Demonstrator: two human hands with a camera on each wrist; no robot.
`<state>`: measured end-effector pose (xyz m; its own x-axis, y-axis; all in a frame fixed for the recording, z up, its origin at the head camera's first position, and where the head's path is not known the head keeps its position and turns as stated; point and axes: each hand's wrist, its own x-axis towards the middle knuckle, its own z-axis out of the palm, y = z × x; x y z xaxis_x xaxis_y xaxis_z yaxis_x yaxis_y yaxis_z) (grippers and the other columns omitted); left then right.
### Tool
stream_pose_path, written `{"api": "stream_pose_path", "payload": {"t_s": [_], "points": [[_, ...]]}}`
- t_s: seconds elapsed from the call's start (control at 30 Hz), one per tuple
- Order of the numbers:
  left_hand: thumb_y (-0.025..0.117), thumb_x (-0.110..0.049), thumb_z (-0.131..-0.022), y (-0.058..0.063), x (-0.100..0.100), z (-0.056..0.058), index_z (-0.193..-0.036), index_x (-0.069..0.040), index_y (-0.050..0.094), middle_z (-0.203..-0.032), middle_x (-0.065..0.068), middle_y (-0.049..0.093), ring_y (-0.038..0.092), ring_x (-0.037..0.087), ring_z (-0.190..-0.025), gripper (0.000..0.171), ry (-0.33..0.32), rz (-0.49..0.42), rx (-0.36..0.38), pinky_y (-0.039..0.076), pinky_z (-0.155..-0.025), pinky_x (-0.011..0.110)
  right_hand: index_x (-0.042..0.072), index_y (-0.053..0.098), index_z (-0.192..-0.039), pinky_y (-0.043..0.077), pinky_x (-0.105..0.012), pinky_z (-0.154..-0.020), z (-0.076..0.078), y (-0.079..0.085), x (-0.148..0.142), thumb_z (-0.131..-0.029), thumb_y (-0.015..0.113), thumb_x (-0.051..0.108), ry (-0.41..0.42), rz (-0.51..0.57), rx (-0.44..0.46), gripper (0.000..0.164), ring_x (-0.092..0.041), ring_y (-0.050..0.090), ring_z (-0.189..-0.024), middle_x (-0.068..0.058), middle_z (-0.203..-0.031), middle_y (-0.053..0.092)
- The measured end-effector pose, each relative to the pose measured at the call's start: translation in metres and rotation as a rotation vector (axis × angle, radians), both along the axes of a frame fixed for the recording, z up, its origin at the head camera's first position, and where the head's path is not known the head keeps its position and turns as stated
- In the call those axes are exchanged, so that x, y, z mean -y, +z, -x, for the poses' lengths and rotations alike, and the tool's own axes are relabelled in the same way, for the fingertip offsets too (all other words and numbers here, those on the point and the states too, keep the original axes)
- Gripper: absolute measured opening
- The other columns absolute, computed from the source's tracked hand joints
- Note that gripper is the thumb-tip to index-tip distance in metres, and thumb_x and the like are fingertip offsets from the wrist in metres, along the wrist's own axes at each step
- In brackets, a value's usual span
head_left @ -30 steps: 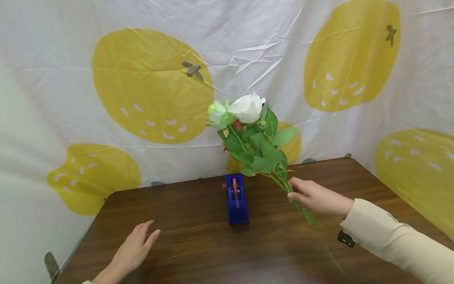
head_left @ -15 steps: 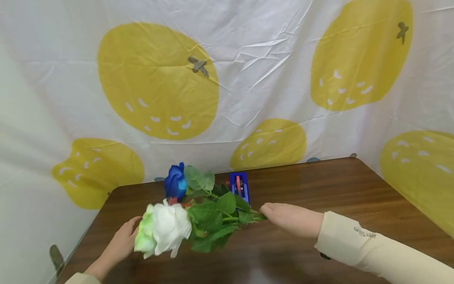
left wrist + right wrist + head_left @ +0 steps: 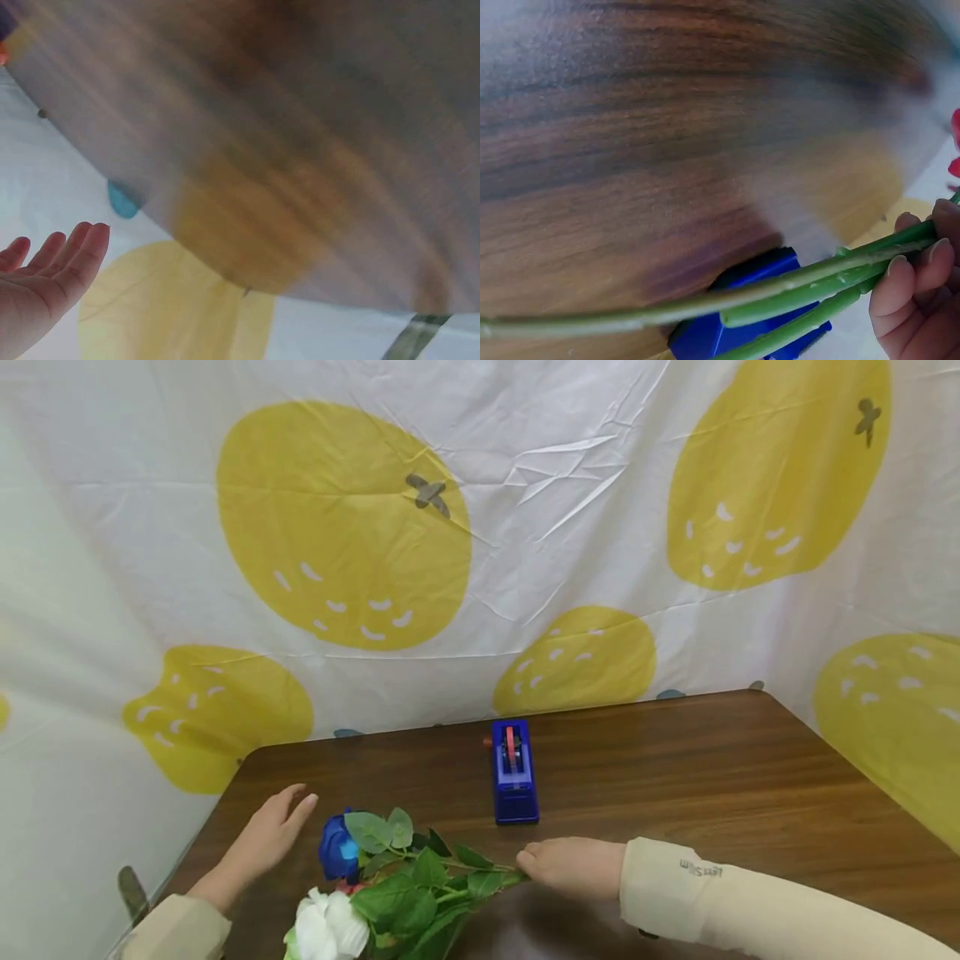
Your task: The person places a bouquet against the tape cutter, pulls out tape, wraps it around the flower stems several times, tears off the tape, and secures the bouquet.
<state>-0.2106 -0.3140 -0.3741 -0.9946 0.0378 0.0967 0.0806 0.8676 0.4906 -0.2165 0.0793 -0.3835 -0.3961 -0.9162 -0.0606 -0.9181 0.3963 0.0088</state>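
Observation:
My right hand (image 3: 570, 867) grips a bunch of artificial roses by its green stems (image 3: 817, 281), and the fingers curl round them in the right wrist view. The bunch lies sideways, blooms pointing left: a white rose (image 3: 330, 927), a blue rose (image 3: 339, 850) and a bit of red among green leaves (image 3: 412, 893). A pale green bloom is mostly hidden behind the white one. My left hand (image 3: 262, 831) is just left of the blue rose, holding nothing; its fingers (image 3: 81, 259) are relaxed and spread a little.
A blue tape dispenser (image 3: 515, 777) with a red-cored roll stands on the brown wooden table (image 3: 675, 768), beyond the stems. A white curtain (image 3: 570, 527) printed with yellow fruit encloses the table's back and sides.
My right hand has swung the roses from upright down to the left and lowered them toward the table's near side. The left hand has shifted slightly, staying relaxed.

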Motion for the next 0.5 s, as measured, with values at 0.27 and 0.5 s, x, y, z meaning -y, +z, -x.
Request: {"api": "stream_pose_path", "payload": {"t_s": [0.27, 0.5], "points": [[0.031, -0.039, -0.099, 0.020, -0.016, 0.009, -0.134, 0.014, 0.029, -0.133, 0.037, 0.034, 0.033, 0.050, -0.122, 0.063, -0.046, -0.004, -0.049, 0.028, -0.097, 0.059, 0.011, 0.045, -0.085, 0.041, -0.019, -0.065, 0.001, -0.014, 0.016, -0.092, 0.048, 0.008, -0.021, -0.052, 0.046, 0.008, -0.005, 0.050, -0.070, 0.007, -0.076, 0.049], [0.031, -0.044, -0.098, 0.034, -0.052, 0.009, -0.136, 0.007, 0.031, -0.137, 0.031, 0.034, 0.032, 0.046, -0.125, 0.064, -0.148, 0.022, -0.033, 0.028, -0.098, 0.058, 0.012, 0.053, -0.087, 0.044, -0.017, -0.066, 0.001, -0.023, 0.030, -0.090, 0.055, 0.010, -0.077, -0.084, 0.070, 0.003, -0.005, 0.055, -0.074, 0.004, -0.081, 0.057]]}}
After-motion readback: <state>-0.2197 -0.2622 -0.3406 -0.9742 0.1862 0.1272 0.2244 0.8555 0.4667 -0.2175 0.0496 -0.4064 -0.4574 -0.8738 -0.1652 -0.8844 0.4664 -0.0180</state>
